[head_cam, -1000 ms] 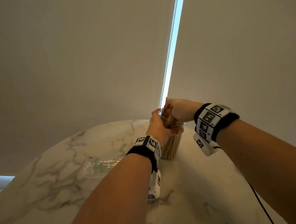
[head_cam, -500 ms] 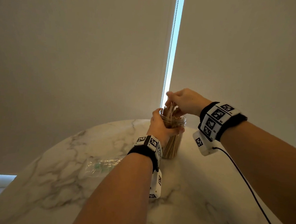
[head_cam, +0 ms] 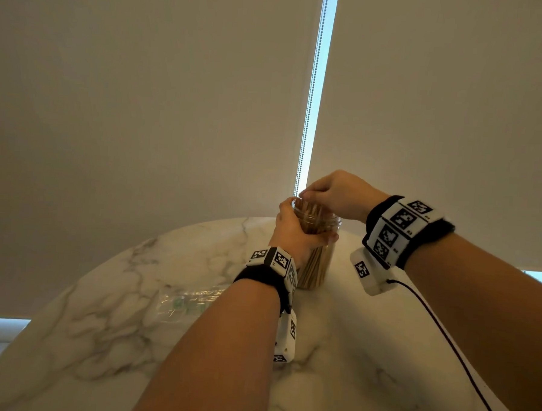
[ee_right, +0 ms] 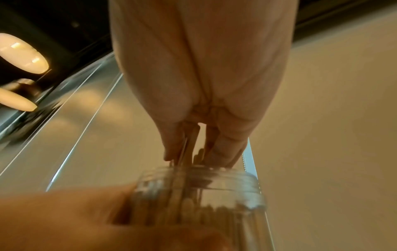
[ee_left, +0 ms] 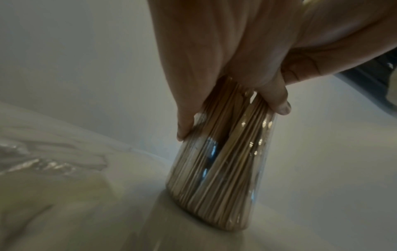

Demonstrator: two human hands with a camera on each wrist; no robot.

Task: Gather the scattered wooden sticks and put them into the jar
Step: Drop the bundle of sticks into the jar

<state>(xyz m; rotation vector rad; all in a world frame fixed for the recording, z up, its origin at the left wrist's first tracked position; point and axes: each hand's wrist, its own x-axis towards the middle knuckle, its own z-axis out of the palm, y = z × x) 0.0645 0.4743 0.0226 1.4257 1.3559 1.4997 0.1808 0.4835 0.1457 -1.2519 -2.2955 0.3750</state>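
A clear jar [head_cam: 318, 264] packed with upright wooden sticks [head_cam: 313, 267] stands on the far side of the marble table [head_cam: 100, 322]. My left hand [head_cam: 293, 228] wraps around the jar's upper part just under the rim; in the left wrist view its fingers [ee_left: 277, 100] curl around the glass of the jar [ee_left: 217, 169]. My right hand [head_cam: 333, 193] hovers over the jar mouth and pinches the tops of a few sticks [ee_right: 189, 149] that stick out above the threaded rim of the jar [ee_right: 199, 180].
A crumpled clear plastic bag [head_cam: 189, 301] lies on the table left of my left forearm. Closed window blinds [head_cam: 143, 104] hang just behind the table, with a bright gap and bead chain [head_cam: 313, 97]. A black cable [head_cam: 444, 340] trails from my right wrist.
My right hand has risen from inside the jar mouth to just above it, fingers now pinching stick tops. The left hand has kept its hold on the jar.
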